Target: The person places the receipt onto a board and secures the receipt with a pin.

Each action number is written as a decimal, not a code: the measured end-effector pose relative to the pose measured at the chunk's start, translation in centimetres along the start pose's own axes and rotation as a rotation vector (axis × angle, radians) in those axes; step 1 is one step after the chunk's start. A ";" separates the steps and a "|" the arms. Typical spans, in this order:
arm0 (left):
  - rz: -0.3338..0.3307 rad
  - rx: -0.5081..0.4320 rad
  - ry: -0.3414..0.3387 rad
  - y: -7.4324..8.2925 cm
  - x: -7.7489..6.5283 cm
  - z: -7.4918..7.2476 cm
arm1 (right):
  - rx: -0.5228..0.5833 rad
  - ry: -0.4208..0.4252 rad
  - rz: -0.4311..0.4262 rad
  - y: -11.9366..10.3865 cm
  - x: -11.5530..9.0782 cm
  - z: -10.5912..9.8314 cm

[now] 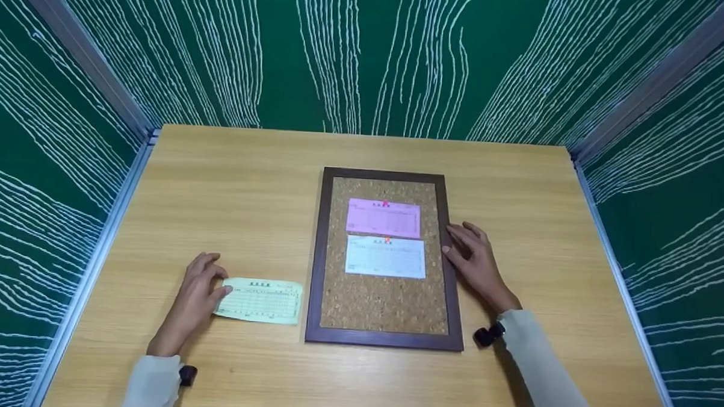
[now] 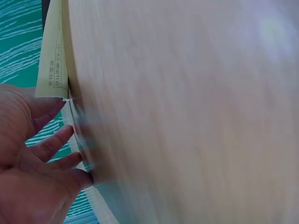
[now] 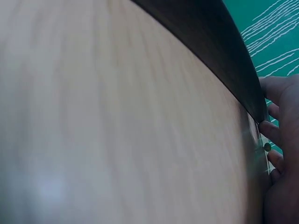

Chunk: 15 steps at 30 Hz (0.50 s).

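In the head view a brown-framed cork board [image 1: 382,312] lies on the table, with a pink printed slip [image 1: 383,219] above a pale blue one [image 1: 385,257]. A small red pin [image 1: 385,203] is at the pink slip's top edge and another red pin [image 1: 387,240] is at the blue one's. My left hand [image 1: 193,294] lays its thumb on the left end of a pale green slip [image 1: 259,300], left of the board; its other fingers rest relaxed beyond the slip. With thumb and fingertips, my right hand [image 1: 480,268] touches the frame's right side.
The wooden table [image 1: 236,193] extends around the board. Green panels [image 1: 283,56] with white wavy lines stand at the back and both sides, with grey metal posts at the back corners. A small round object [image 3: 267,147] shows beside the right fingers; its kind is unclear.
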State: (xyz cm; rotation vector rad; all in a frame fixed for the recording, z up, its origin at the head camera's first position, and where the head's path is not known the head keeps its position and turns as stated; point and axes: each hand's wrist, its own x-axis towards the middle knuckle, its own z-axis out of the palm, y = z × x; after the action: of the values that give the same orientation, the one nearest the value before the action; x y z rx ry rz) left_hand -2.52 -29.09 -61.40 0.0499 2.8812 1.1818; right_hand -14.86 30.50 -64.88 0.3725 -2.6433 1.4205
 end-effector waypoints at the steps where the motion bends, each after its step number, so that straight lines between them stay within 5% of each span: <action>1: -0.006 0.001 0.001 0.0 0.1 0.0 | 0.000 0.002 -0.001 0.0 0.0 0.0; 15: -0.078 -0.015 -0.010 0.4 0.2 -0.2 | 0.006 0.019 -0.044 0.2 -0.1 0.0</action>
State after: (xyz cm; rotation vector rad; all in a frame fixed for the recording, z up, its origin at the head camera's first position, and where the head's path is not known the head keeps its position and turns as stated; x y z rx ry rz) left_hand -2.69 -28.90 -60.97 -0.0562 2.8371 1.1855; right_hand -14.84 30.60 -65.12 0.4133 -2.6002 1.4121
